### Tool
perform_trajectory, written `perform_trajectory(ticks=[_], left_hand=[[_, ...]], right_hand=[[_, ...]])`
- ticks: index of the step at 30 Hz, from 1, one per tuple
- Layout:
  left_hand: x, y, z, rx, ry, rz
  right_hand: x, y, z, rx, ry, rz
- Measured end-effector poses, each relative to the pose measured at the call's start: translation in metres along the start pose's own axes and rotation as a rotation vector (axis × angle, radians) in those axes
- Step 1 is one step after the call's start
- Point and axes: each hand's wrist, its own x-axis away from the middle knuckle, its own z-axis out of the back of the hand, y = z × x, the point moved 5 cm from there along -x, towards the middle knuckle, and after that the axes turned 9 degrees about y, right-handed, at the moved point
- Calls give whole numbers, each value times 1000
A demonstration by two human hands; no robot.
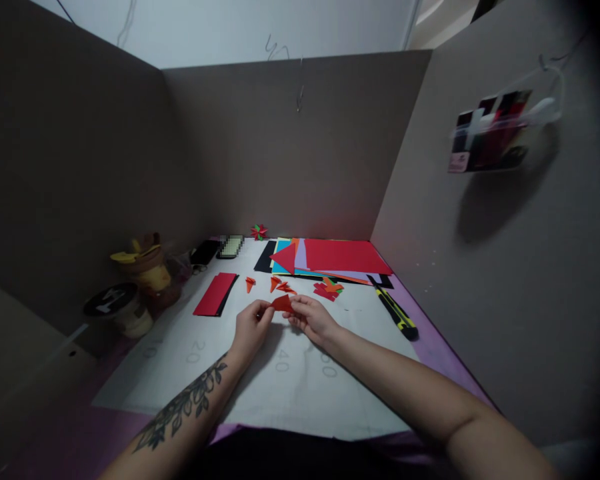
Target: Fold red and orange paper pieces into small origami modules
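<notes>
Between my two hands is a small piece of red paper [282, 304], its top edge peaked like a fold. My left hand [251, 325] pinches its left end, while the fingers of my right hand [312, 319] grip the right end. Just beyond lie several small folded orange paper pieces [275, 284], one of them [250, 285] set apart to the left. A loose pile of cut red and orange paper pieces [329, 289] is beyond my right hand.
Stacked coloured sheets [347, 255] lie at the back right, near a yellow-black utility knife [396, 310]. Red and black strips [217, 294] are at left. A paper flower [259, 232] sits at the back. Jars [130, 313] stand left; grey panels [295, 147] enclose the table.
</notes>
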Motion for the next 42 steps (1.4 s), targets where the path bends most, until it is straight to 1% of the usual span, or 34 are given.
perform_trajectory(ticks=[3,6,8,10,14,16,20,24,32,37,42], left_hand=[[1,1,0,-4,7,-17],[1,2,-1,9,0,-3],[2,3,-2,26,-20,5],[2,3,-3,41,-44,8],[4,2,-4,51,-78,25],[4,2,-4,65,-100,39],[5,2,-6,127,-151,51],[5,2,-7,149,-145,51],[3,6,-5,197,-163,58],[3,10,-7,253,-231,138],[4,7,-10,267,-281,206]], right_hand=[[0,0,-1,-17,-3,2],[-1,0,-1,16,2,36],[-2,-1,0,73,8,91],[-2,-4,0,152,-10,176],[3,-11,-5,344,-102,346],[5,-12,-6,417,-114,381],[6,-16,-4,513,-79,456],[9,-21,-5,622,-94,547],[17,-27,-8,780,-64,653],[20,-29,-10,838,-77,708],[23,-30,-12,873,-87,748]])
